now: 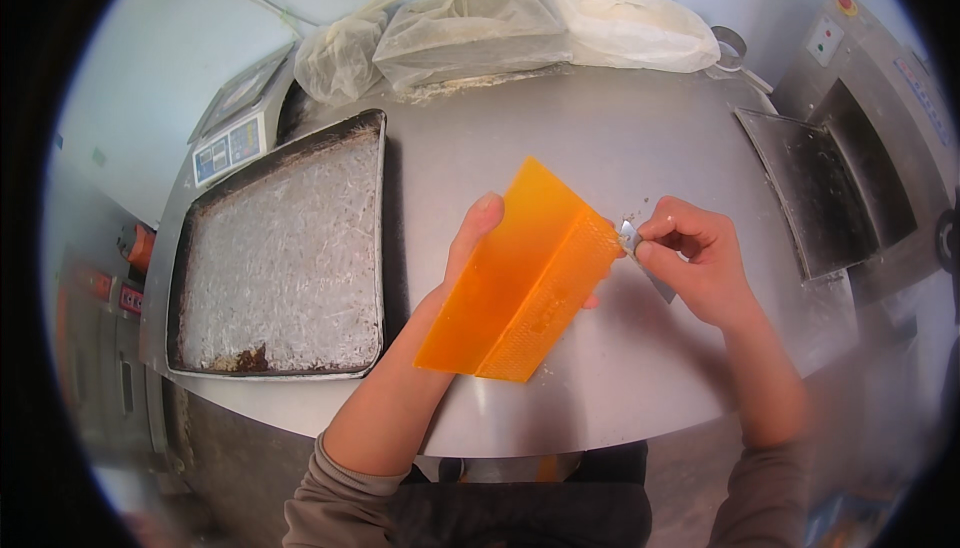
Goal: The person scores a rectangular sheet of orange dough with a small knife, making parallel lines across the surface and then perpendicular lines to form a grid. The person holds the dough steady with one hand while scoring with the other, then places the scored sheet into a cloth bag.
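My left hand (478, 226) grips an orange box-shaped pan (510, 268), held tilted above the metal table. Its thumb rests along the left edge, and fingertips show past the right side. One long face of the pan is smooth, and the neighbouring one has a dimpled texture. In my closed right hand (698, 256) is a small metal scraper (629, 237), pinched between thumb and fingers. The scraper's tip is at the pan's upper right corner, seemingly touching it. Small dark crumbs lie on the table just beyond that corner.
A large worn baking tray (285, 248) lies left on the metal table (470, 118), with a digital scale (232, 143) behind it. Tied plastic bags (470, 33) line the wall. A grey machine (880, 98) with an outstretched metal plate (795, 193) stands right.
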Demonstrator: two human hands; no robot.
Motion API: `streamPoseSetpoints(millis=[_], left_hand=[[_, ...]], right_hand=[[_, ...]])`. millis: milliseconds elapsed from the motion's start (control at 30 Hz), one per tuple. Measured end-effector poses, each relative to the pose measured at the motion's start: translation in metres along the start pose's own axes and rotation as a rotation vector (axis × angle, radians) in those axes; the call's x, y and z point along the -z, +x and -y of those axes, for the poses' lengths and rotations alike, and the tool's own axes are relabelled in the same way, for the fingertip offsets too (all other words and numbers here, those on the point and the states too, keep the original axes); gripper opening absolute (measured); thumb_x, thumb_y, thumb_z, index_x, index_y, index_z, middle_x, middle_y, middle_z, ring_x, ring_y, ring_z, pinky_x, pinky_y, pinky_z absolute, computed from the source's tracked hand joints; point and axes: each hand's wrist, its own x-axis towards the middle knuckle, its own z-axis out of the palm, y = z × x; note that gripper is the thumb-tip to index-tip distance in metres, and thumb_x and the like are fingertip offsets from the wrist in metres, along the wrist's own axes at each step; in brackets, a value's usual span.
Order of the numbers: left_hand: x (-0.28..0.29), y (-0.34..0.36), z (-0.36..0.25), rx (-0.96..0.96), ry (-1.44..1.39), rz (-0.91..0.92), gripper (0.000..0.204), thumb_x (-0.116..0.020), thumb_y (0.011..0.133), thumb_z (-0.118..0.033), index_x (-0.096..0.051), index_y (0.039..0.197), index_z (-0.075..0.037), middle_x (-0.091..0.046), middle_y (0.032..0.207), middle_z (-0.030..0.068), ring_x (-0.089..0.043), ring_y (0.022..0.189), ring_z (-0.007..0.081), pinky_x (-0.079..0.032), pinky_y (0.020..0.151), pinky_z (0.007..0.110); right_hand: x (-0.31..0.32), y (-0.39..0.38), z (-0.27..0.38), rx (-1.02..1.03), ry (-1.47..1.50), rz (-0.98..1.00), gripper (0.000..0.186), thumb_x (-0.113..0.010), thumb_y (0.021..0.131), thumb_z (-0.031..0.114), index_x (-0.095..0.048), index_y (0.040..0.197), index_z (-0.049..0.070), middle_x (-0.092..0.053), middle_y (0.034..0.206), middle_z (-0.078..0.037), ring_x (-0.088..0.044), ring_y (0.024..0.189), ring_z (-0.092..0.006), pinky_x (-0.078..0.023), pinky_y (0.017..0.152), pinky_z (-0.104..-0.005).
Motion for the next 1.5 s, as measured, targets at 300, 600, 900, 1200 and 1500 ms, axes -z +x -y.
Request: streamPoseSetpoints(millis=[300, 600, 900, 1200, 1500], left_hand=[[-0.003, -0.004, 0.008, 0.049, 0.022, -0.088, 0.1, -0.065, 0.097, -0.082, -0.061, 0.155, -0.001, -0.072, 0.141, 0.0272, -0.079, 0.105, 0.0505, -0.065, 0.09, 0.057], [-0.007, -0.004, 0.014, 0.155, 0.096, -0.095, 0.103, -0.067, 0.095, -0.086, -0.062, 0.155, -0.002, -0.075, 0.135, 0.0248, -0.081, 0.101, 0.0455, -0.064, 0.084, 0.05], [-0.003, -0.003, 0.008, 0.097, -0.012, -0.056, 0.098, -0.066, 0.098, -0.08, -0.061, 0.156, -0.001, -0.073, 0.139, 0.0276, -0.079, 0.105, 0.0501, -0.065, 0.09, 0.058], [-0.004, -0.002, 0.002, 0.041, -0.083, -0.014, 0.104, -0.066, 0.096, -0.083, -0.06, 0.157, 0.001, -0.071, 0.145, 0.0281, -0.077, 0.109, 0.0505, -0.065, 0.099, 0.063], [-0.01, 0.003, 0.009, 0.021, 0.11, -0.114, 0.104, -0.062, 0.099, -0.085, -0.06, 0.16, -0.001, -0.074, 0.14, 0.022, -0.08, 0.106, 0.0404, -0.064, 0.087, 0.048]], right_hand=[[-0.003, 0.0, 0.003, 0.024, -0.007, -0.006, 0.007, -0.076, 0.097, -0.003, -0.082, 0.099, 0.001, -0.068, 0.091, 0.0, -0.063, 0.081, -0.0076, -0.05, 0.073, -0.0265], [-0.005, -0.001, 0.006, 0.043, 0.011, -0.008, 0.006, -0.076, 0.097, -0.002, -0.081, 0.099, 0.0, -0.068, 0.091, -0.001, -0.065, 0.078, -0.008, -0.052, 0.072, -0.0261], [-0.003, -0.001, 0.002, 0.041, -0.011, -0.014, 0.006, -0.075, 0.097, -0.003, -0.081, 0.098, 0.001, -0.067, 0.09, 0.0, -0.062, 0.079, -0.0071, -0.05, 0.072, -0.0262], [0.007, -0.001, 0.003, -0.02, -0.032, -0.001, 0.004, -0.074, 0.094, -0.003, -0.077, 0.093, -0.001, -0.066, 0.088, 0.001, -0.059, 0.078, -0.0066, -0.049, 0.072, -0.0267], [-0.002, -0.001, 0.001, 0.079, 0.001, -0.072, 0.008, -0.075, 0.095, -0.004, -0.081, 0.098, 0.0, -0.069, 0.089, -0.001, -0.062, 0.08, -0.0076, -0.052, 0.074, -0.0272]])
